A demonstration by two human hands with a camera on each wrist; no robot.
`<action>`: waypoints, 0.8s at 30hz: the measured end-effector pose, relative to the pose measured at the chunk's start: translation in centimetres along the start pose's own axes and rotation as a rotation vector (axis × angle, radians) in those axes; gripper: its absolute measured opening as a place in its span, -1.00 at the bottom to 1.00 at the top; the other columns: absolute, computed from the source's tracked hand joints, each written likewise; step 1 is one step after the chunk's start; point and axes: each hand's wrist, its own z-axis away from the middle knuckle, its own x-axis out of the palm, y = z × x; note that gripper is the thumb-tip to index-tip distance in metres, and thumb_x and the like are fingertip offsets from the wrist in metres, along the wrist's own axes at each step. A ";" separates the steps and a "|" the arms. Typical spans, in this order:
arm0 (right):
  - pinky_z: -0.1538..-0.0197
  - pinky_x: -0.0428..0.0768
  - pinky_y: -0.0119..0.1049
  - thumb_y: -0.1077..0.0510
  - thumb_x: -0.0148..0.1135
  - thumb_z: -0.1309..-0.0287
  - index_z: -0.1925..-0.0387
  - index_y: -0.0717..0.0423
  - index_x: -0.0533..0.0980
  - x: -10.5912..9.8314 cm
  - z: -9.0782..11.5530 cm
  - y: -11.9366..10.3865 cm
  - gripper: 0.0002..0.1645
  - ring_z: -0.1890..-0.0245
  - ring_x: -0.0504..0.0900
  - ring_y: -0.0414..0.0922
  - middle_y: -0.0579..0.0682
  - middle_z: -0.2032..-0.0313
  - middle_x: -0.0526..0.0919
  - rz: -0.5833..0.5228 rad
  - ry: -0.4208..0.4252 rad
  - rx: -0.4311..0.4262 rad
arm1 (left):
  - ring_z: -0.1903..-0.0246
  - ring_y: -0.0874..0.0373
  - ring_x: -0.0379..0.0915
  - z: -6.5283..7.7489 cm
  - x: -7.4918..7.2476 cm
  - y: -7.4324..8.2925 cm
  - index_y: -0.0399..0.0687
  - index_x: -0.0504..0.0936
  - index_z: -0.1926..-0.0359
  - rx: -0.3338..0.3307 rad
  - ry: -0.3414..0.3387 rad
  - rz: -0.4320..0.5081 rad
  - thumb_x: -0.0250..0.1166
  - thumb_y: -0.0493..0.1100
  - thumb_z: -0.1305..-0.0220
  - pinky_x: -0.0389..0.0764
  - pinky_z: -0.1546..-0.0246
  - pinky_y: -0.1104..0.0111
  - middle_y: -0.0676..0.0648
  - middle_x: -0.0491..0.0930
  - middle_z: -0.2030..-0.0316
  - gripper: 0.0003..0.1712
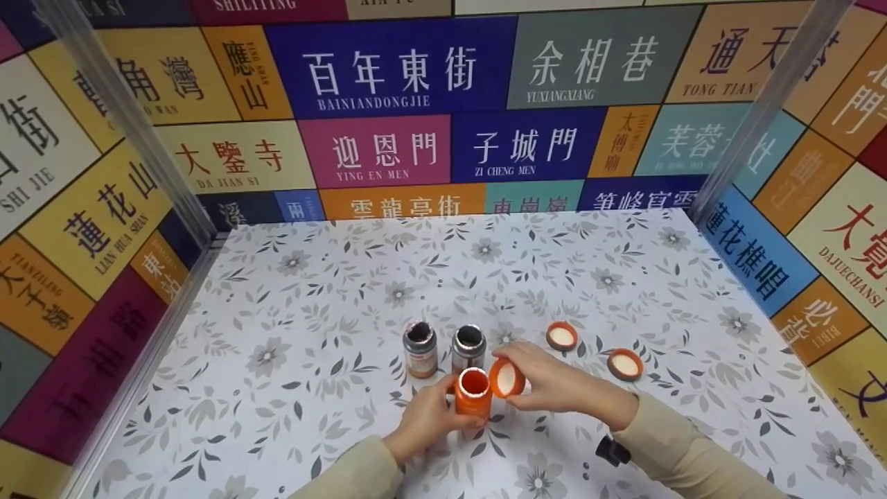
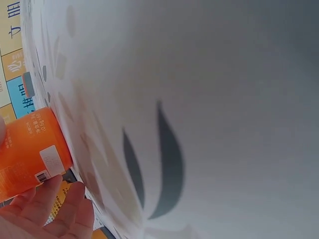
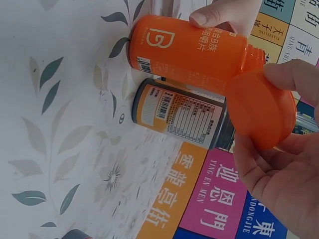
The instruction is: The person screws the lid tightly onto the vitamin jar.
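An uncapped orange bottle [image 1: 474,405] stands on the patterned tabletop, and my left hand [image 1: 431,418] grips its side with the thumb in front. Just right of its mouth, my right hand [image 1: 547,381] pinches an orange cap [image 1: 506,379] by the rim, pale liner facing up toward the head camera. In the right wrist view the cap [image 3: 261,108] overlaps the threaded neck of the orange bottle [image 3: 189,47]. Behind stand two dark grey bottles, one on the left [image 1: 420,350] and one on the right [image 1: 469,344], both uncapped with ragged foil at their mouths.
Two more caps lie liner-up to the right, a nearer one [image 1: 625,364] and a farther one [image 1: 561,336]. The floral tabletop [image 1: 332,291] is bounded by panels [image 1: 388,62] with printed signs. A black strap piece [image 1: 613,450] hangs by the right sleeve.
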 end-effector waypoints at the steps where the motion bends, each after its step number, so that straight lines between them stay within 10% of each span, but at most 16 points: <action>1: -0.07 0.42 -0.08 0.16 0.31 0.16 -0.11 0.29 0.30 -0.1 0.0 -0.1 -0.27 -0.02 0.41 0.00 0.12 0.01 0.47 0.004 0.002 0.000 | 0.51 0.25 0.32 0.0 0.0 0.0 0.02 0.49 -0.01 -0.003 -0.001 0.000 0.50 0.14 0.30 0.35 0.51 0.40 0.11 0.56 0.35 -0.24; 16: 0.19 0.57 -0.23 0.11 0.40 0.11 0.05 0.19 0.35 1.6 -0.7 0.0 -0.41 0.28 0.56 -0.11 0.01 0.15 0.51 -0.238 0.189 -0.036 | 0.42 0.22 0.35 0.0 0.3 -0.1 0.10 0.49 0.05 0.014 0.007 0.012 0.50 0.12 0.27 0.39 0.42 0.36 0.06 0.59 0.22 -0.32; 24: 0.07 0.53 -0.25 0.09 0.40 0.14 0.08 0.09 0.46 1.9 -1.2 -0.2 -0.48 0.13 0.50 -0.14 -0.07 0.09 0.55 -0.133 0.234 -0.137 | 0.49 0.26 0.32 0.1 0.3 0.0 0.08 0.48 0.06 0.050 0.018 -0.005 0.49 0.12 0.25 0.33 0.51 0.44 0.10 0.59 0.28 -0.34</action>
